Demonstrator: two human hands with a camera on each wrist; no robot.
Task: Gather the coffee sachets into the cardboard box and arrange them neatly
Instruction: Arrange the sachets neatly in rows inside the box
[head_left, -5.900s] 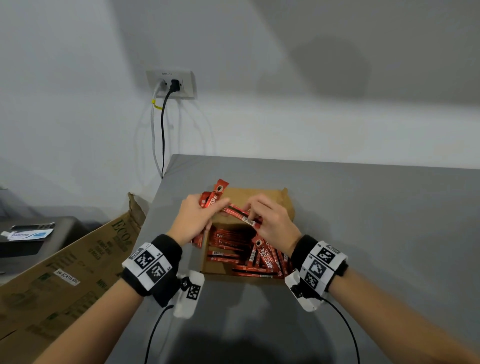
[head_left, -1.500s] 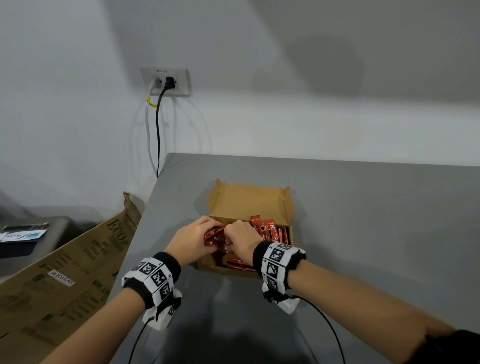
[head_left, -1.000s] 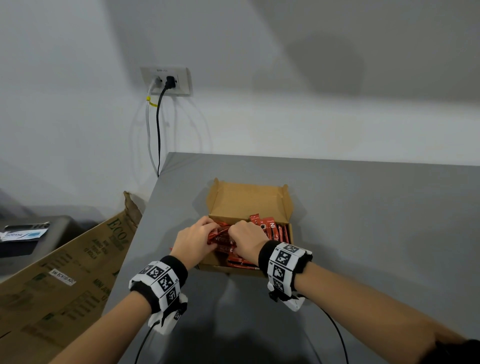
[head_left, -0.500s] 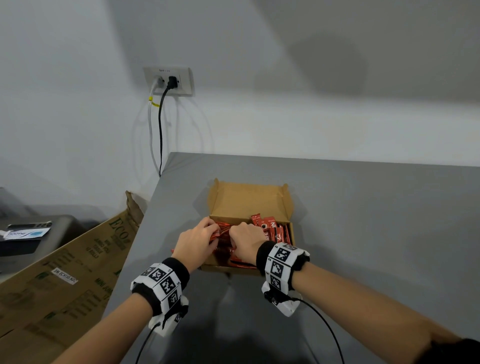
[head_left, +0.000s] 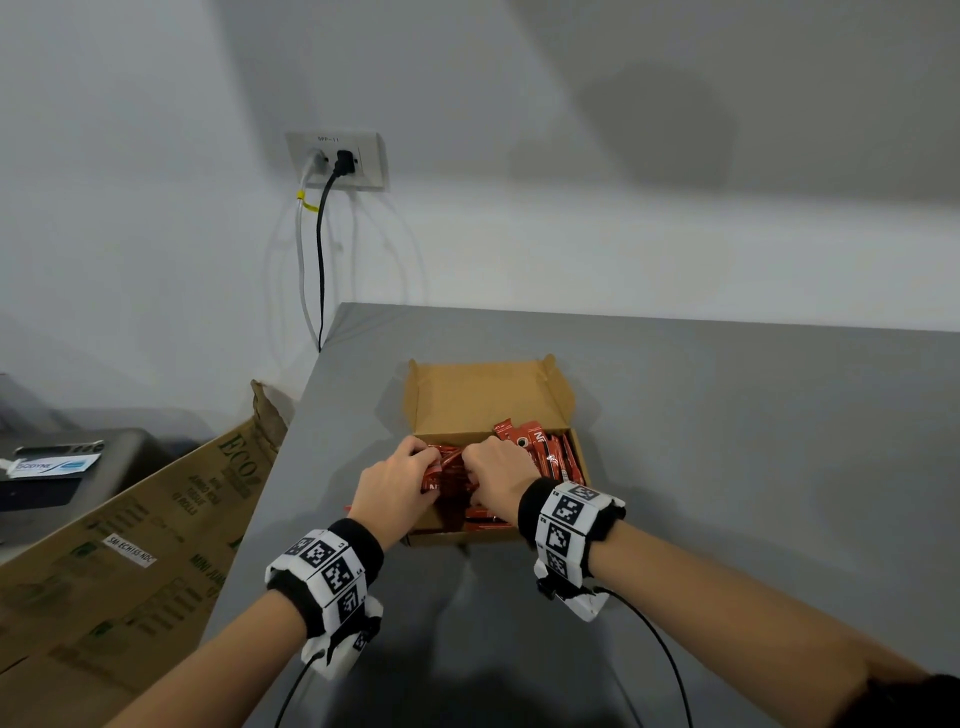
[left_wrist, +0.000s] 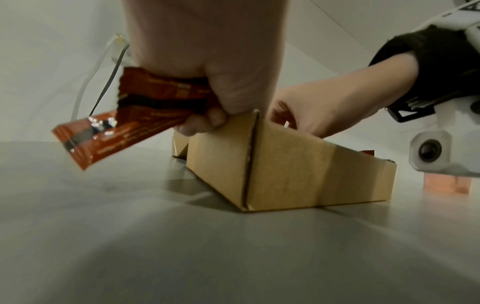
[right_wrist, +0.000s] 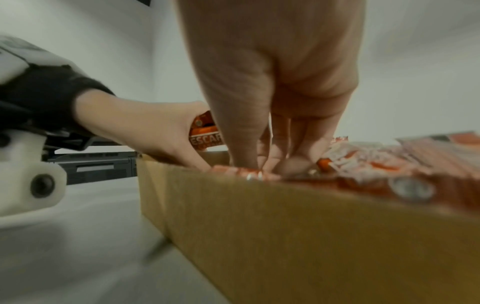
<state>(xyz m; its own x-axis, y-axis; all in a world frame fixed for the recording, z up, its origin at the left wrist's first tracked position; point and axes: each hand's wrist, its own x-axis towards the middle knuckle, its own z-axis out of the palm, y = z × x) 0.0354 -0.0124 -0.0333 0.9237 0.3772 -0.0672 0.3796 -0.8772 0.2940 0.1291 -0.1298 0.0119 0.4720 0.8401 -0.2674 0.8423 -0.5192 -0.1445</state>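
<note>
Sachets (head_left: 540, 457) red, packed in cardboard box (head_left: 483, 400) on grey surface (head_left: 727, 467); left hand (head_left: 395, 486) grips a bundle (left_wrist: 145, 107) at box's left edge, right hand (head_left: 496, 470) fingers curled down among sachets, grip unclear.

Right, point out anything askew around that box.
The sachets gripped by the left hand stick out past the cardboard box wall, slanting over the table. Those at the box's right side stand neatly.
</note>
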